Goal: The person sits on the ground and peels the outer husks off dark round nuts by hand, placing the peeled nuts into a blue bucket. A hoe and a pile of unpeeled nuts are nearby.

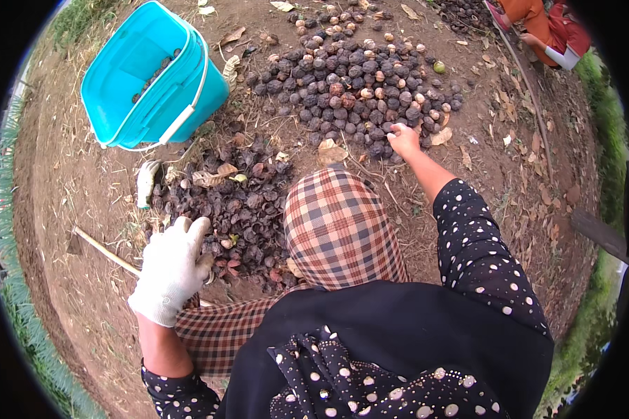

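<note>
My bare right hand (402, 139) reaches to the near right edge of a pile of dark-husked walnuts (351, 78), its fingertips against the nuts; whether it grips one I cannot tell. My left hand (170, 267), in a whitish work glove, is held over the near left edge of a heap of dark, broken walnut husks (246, 209), its fingers curled; its palm side is hidden. Pale shelled-out nuts lie among the dark ones. A turquoise plastic bucket (199, 99) with a white-gripped handle leans past the husks, some dark nuts inside it.
A second whitish glove (147, 180) lies left of the husks. A tool with a pale wooden handle (107, 253) lies at the left, partly behind my left hand. Another person (548, 29) sits at the upper right, near a long thin stick (534, 99) and more dark husks.
</note>
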Demonstrator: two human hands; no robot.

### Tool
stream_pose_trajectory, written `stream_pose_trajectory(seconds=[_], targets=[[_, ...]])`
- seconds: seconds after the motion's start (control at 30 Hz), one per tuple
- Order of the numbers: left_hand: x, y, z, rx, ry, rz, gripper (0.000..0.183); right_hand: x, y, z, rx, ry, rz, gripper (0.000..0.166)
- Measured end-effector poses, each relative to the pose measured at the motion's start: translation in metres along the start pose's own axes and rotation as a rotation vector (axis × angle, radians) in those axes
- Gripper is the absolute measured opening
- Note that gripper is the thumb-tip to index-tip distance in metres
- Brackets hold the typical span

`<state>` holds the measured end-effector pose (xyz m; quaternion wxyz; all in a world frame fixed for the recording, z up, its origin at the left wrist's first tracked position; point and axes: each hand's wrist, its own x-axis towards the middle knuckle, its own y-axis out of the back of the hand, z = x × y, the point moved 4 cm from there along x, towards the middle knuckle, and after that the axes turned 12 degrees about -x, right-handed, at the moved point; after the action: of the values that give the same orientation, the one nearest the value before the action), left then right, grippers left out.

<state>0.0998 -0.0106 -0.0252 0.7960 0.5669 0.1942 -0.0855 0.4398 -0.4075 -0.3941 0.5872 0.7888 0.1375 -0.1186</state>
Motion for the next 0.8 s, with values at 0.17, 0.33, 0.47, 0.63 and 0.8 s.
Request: stream_pose_trajectory(seconds=[0.17, 0.33, 0.47, 0.63, 0.8], targets=[[0.013, -0.006, 0.001, -0.016, -0.005, -0.026, 0.049, -0.039, -0.026, -0.064, -0.175, 0.055, -0.012, 0.063], [0.015, -0.010, -0.003, 0.007, 0.009, -0.036, 0.049, -0.026, -0.023, -0.050, 0.019, -0.070, 0.111, 0.042], [0.012, -0.014, -0.009, -0.037, 0.022, -0.006, 0.048, 0.006, -0.007, -0.011, 0.957, -0.472, 0.060, 0.024], [0.017, -0.014, -0.004, -0.009, 0.004, -0.031, 0.048, 0.007, -0.012, 0.020, 0.627, -0.300, -0.062, 0.030], [0.019, -0.017, -0.001, -0.031, 0.023, -0.041, 0.051, -0.046, -0.025, -0.040, -0.331, 0.222, -0.114, 0.042]])
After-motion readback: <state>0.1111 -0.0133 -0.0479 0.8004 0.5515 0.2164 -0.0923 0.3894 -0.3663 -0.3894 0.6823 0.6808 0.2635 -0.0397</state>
